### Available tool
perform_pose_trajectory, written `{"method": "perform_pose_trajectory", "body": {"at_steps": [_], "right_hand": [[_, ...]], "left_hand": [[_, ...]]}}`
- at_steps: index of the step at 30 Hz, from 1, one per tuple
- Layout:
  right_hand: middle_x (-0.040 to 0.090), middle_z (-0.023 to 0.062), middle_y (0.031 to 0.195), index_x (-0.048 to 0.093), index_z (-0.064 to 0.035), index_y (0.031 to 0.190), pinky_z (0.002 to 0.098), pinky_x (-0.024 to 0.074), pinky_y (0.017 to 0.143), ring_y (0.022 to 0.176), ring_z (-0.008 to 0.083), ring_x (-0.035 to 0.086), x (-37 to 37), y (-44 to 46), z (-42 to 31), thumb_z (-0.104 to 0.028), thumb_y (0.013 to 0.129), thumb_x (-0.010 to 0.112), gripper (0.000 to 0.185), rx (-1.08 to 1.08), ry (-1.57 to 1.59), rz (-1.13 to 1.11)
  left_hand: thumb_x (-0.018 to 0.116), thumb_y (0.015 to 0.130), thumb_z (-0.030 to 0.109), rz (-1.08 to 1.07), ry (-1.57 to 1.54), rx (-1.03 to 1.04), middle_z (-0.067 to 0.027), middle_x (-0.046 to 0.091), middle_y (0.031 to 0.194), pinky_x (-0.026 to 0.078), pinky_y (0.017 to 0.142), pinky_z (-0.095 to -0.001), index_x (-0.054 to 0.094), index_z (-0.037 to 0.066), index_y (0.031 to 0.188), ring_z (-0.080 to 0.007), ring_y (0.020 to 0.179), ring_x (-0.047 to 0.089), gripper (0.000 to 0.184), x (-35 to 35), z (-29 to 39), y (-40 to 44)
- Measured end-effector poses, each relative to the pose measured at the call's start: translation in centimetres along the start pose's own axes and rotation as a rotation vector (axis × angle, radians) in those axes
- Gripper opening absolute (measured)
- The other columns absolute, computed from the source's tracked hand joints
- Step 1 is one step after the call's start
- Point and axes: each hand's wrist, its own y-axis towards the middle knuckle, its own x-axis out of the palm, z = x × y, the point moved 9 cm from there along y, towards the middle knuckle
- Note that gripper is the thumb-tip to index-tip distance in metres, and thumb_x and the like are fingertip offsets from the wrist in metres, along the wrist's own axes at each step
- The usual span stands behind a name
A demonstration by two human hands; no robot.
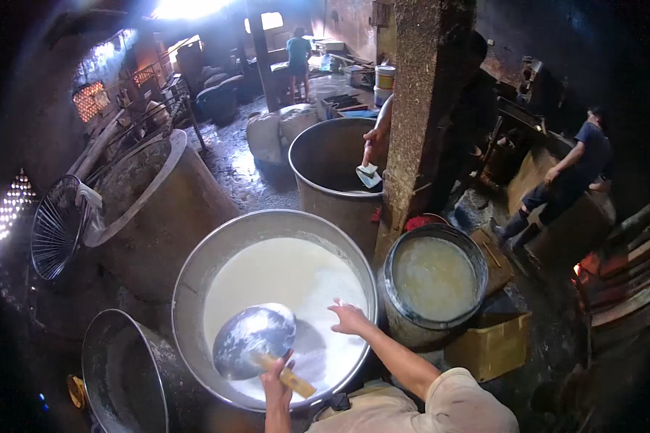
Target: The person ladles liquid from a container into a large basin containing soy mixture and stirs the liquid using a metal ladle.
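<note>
A large metal vat (184,289) holding milky white liquid (267,270) stands right in front of me. My left hand (276,382) grips the wooden handle of a wide, round-bowled metal ladle (249,339), held over the left part of the vat. White residue coats parts of the ladle's bowl. My right hand (350,317) hovers over the vat's right side, fingers extended, holding nothing. Paler, foamy patches show on the liquid near it. Whether the ladle touches the liquid I cannot tell.
A bucket of cloudy yellowish liquid (437,278) and a yellow crate (491,346) stand right. Behind the vat is another large vat (318,195), where another person's hand (372,141) holds a scraper-like tool. A concrete pillar (426,94) rises there. Other people work farther back.
</note>
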Motion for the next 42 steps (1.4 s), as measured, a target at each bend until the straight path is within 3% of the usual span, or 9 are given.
{"method": "perform_pose_trajectory", "body": {"at_steps": [2,4,7,10,14,25,31,37,42], "right_hand": [[0.061,0.0132,0.1,0.057,-0.0093,0.105,0.035,0.0527,0.065,0.081,0.0244,0.064,-2.5,1.8,0.5,-0.021,0.077,0.06,0.031,-0.266,-0.047,0.187],[0.062,0.0086,0.085,0.056,-0.0101,0.099,0.0325,0.0522,0.056,0.067,0.0203,0.063,-3.2,5.9,11.0,-0.017,0.076,0.061,0.024,0.388,0.977,0.279],[0.056,0.0031,0.077,0.051,-0.0088,0.098,0.0307,0.0505,0.051,0.061,0.0163,0.058,-12.4,11.6,16.1,-0.013,0.077,0.064,0.026,0.493,1.633,0.677],[0.054,0.0055,0.094,0.048,-0.015,0.104,0.0325,0.0504,0.061,0.076,0.0164,0.057,-17.9,15.3,17.6,-0.033,0.078,0.066,0.036,0.557,1.891,0.76],[0.056,0.0042,0.088,0.049,-0.0148,0.105,0.0297,0.0498,0.055,0.07,0.0146,0.058,-19.0,19.5,20.4,-0.031,0.078,0.067,0.036,0.475,1.972,0.67],[0.059,0.0085,0.079,0.051,-0.0088,0.099,0.0264,0.0485,0.046,0.057,0.0169,0.058,-23.5,15.3,18.8,-0.006,0.081,0.054,0.019,0.462,1.631,0.765],[0.058,0.0097,0.08,0.051,-0.0052,0.102,0.0274,0.0479,0.042,0.054,0.0178,0.059,-22.4,-2.1,9.6,0.005,0.079,0.047,0.026,0.316,1.223,0.757],[0.064,0.0096,0.074,0.067,-0.0044,0.074,0.0349,0.0483,0.044,0.053,0.0169,0.061,3.2,-40.1,12.7,-0.014,0.079,0.054,0.017,1.154,0.379,0.247],[0.064,0.0094,0.074,0.066,-0.0041,0.074,0.0347,0.0483,0.045,0.054,0.017,0.061,5.7,-53.7,4.2,-0.015,0.079,0.054,0.017,1.602,0.469,-0.063]], "left_hand": [[0.059,0.074,0.007,0.053,0.027,0.058,-0.0111,0.051,0.109,0.05,0.074,-0.0377,0.037,0.001,0.119,-0.0311,0.098,0.059,0.05,-0.8,0.2,0.0],[0.059,0.074,0.007,0.164,0.095,0.108,-0.0128,0.051,0.108,0.05,0.076,-0.0387,0.037,-0.004,0.117,-0.0316,0.101,0.057,0.049,-1.7,0.5,-0.7],[0.057,0.075,0.006,0.316,0.063,0.155,-0.0143,0.053,0.102,0.052,0.075,-0.037,0.04,-0.009,0.111,-0.0309,0.101,0.058,0.042,-0.7,1.4,-2.2],[0.047,0.082,0.012,0.453,0.31,0.146,-0.0145,0.056,0.105,0.046,0.081,-0.0404,0.048,0.001,0.112,-0.0272,0.088,0.056,0.031,0.3,2.9,-4.5],[0.05,0.079,0.009,0.546,0.099,0.059,-0.0185,0.051,0.118,0.044,0.087,-0.0382,0.034,-0.001,0.124,-0.0263,0.103,0.051,0.048,1.2,2.9,-5.4],[0.047,0.085,0.012,0.348,-0.191,0.024,-0.0133,0.056,0.1,0.049,0.071,-0.0278,0.046,-0.004,0.116,-0.0173,0.08,0.055,0.036,-5.0,1.3,-1.3],[0.05,0.081,0.003,0.241,-0.167,0.174,-0.0091,0.054,0.09,0.05,0.07,-0.0332,0.045,0.001,0.112,-0.0186,0.077,0.054,0.031,-8.5,2.2,1.0],[0.051,0.079,-0.002,0.052,0.033,0.015,-0.0135,0.047,0.112,0.052,0.08,-0.0386,0.033,0.006,0.126,-0.0283,0.097,0.052,0.051,-9.3,2.4,0.1],[0.056,0.076,0.005,-0.042,-0.012,0.035,-0.0148,0.055,0.094,0.053,0.072,-0.0325,0.045,-0.013,0.101,-0.0279,0.094,0.06,0.032,-7.2,3.1,-1.2]]}}
